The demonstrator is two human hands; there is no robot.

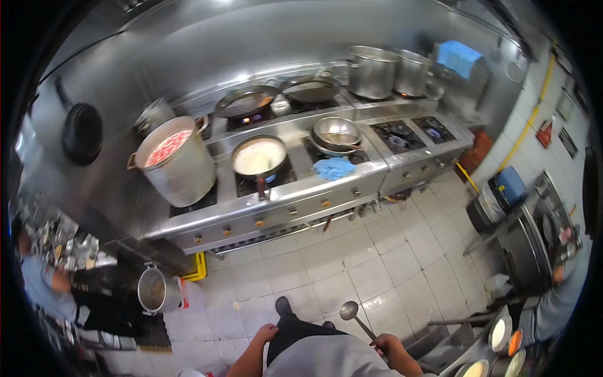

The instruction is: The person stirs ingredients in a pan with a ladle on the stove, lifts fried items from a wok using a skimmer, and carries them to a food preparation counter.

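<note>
My right hand (387,345) grips the handle of a metal ladle (349,310), whose bowl hangs over the tiled floor in front of me. Down beside my body, my left hand (269,331) has its fingers curled together; whether it holds anything is too small to make out. The nearest part of the stove (301,200) lies ahead of both hands. On its front burners are a pan of white liquid (259,157), a metal bowl (337,133) with a blue cloth (334,168) beside it, and a tall pot (179,166) with red and white contents.
Two dark woks (245,102) and two stockpots (372,74) stand at the back. An empty pot (152,289) is low at the left, near a person (47,283). Another person (562,308) is at the right, beside containers of food (500,333).
</note>
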